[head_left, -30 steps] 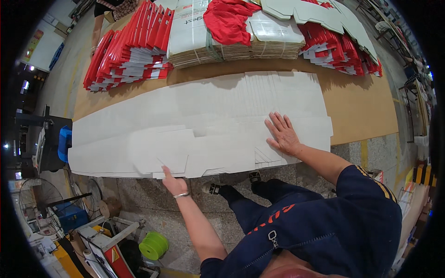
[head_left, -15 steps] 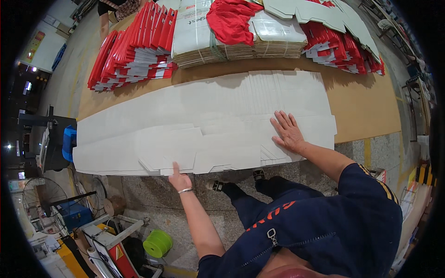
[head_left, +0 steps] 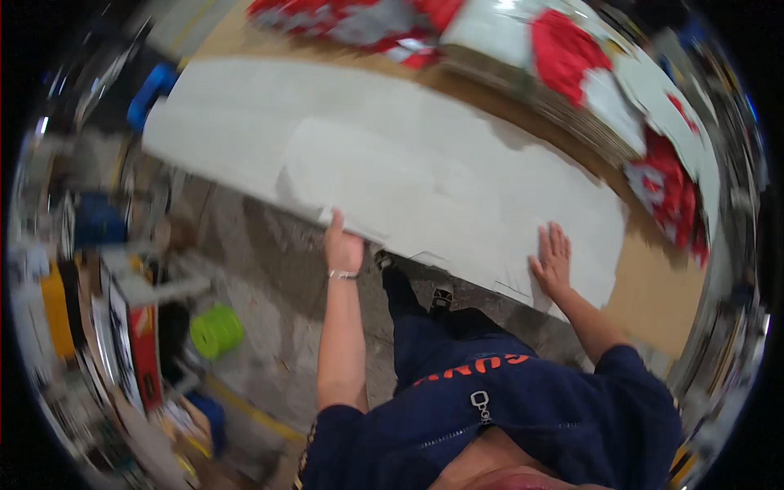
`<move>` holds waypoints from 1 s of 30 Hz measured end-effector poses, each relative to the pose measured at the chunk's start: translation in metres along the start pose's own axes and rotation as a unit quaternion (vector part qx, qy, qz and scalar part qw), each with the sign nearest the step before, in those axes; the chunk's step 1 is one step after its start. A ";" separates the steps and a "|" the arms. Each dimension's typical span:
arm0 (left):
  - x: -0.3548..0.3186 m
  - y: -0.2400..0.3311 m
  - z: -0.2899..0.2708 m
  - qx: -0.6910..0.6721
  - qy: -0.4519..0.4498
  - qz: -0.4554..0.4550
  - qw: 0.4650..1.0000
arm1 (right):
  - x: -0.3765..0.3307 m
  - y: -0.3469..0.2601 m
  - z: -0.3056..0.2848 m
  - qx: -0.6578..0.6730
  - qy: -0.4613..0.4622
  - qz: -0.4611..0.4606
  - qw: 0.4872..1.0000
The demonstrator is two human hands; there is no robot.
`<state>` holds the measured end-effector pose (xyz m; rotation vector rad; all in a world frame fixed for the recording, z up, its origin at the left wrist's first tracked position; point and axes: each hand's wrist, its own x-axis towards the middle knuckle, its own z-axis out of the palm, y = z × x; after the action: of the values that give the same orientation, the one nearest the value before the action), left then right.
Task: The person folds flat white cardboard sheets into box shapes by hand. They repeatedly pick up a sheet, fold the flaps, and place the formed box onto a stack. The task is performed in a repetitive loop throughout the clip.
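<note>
White cardboard sheets (head_left: 384, 175), flat with cut and notched edges, lie across the brown work table (head_left: 657, 306). At their near edge my left hand (head_left: 343, 247) grips a sheet, thumb on top and its other fingers hidden beneath. The gripped edge seems slightly raised, though the picture is blurred. Farther right, my right hand (head_left: 553, 263) rests flat on the white cardboard, fingers stretched out, holding nothing.
Behind the sheets are red-and-white folded stacks (head_left: 674, 192), a strapped bundle (head_left: 490, 37) and a red cloth (head_left: 563, 53). A blue object (head_left: 152, 94) sits beyond the left end. On the floor at left stands a green spool (head_left: 216, 331).
The view has turned and shifted, so the table now slants down to the right. My left hand still holds the near edge, and my right hand stays flat nearer the right end.
</note>
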<state>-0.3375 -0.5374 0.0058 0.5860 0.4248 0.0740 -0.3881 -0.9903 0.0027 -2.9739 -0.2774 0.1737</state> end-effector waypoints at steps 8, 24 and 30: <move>-0.005 0.040 -0.018 0.096 -0.055 -0.038 0.993 | 0.126 -0.107 -0.037 0.163 0.041 -0.099 0.981; 0.017 0.077 -0.007 0.456 -0.061 0.180 0.870 | 0.375 -0.331 -0.023 0.519 -0.329 -0.081 0.784; 0.027 0.077 -0.067 0.414 0.227 0.090 0.877 | 0.375 -0.337 -0.015 0.487 -0.327 -0.042 0.809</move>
<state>-0.3360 -0.4336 -0.0122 1.4735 0.8708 0.2162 -0.0792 -0.5934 0.0336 -1.7831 -0.2700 0.9909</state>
